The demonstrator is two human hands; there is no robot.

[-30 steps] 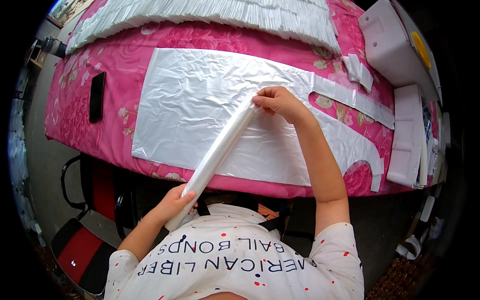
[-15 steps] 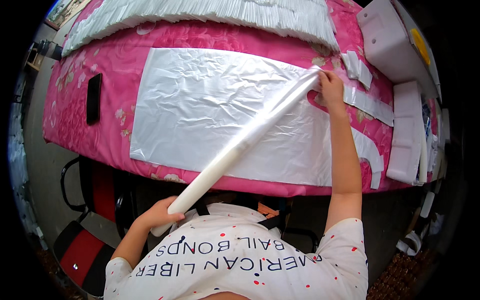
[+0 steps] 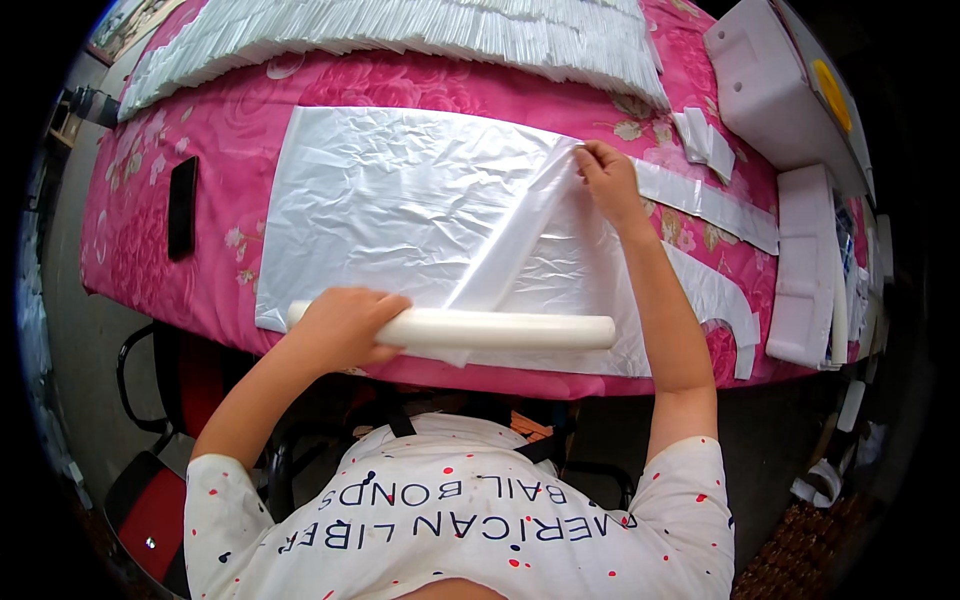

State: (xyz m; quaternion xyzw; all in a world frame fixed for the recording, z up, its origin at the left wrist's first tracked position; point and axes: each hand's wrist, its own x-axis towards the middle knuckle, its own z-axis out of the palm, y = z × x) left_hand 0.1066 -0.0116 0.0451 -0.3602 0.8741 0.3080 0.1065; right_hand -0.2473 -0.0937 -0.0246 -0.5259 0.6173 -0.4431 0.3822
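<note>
A stack of flat white plastic bags (image 3: 370,200) with handle cut-outs lies spread on the pink flowered tablecloth. Across its near part is a smooth white tube (image 3: 520,330), lying about level from left to right. My left hand (image 3: 350,325) is wrapped round the tube's left part. Between finger and thumb my right hand (image 3: 605,175) pinches the top plastic bag (image 3: 520,235) near its far right side. That bag's edge is lifted into a slanting fold, which runs down toward the tube and passes behind it.
Behind the bags stands a long row of folded white bags (image 3: 400,30). A black phone (image 3: 183,208) rests at the left. White foam boxes (image 3: 800,265) line the right edge, with small folded white pieces (image 3: 705,143) nearby. A red and black chair (image 3: 150,515) stands lower left.
My left hand has brought the tube up from my lap onto the bags and turned it from slanting to level. My right hand has moved left, drawing the bag's handle corner with it.
</note>
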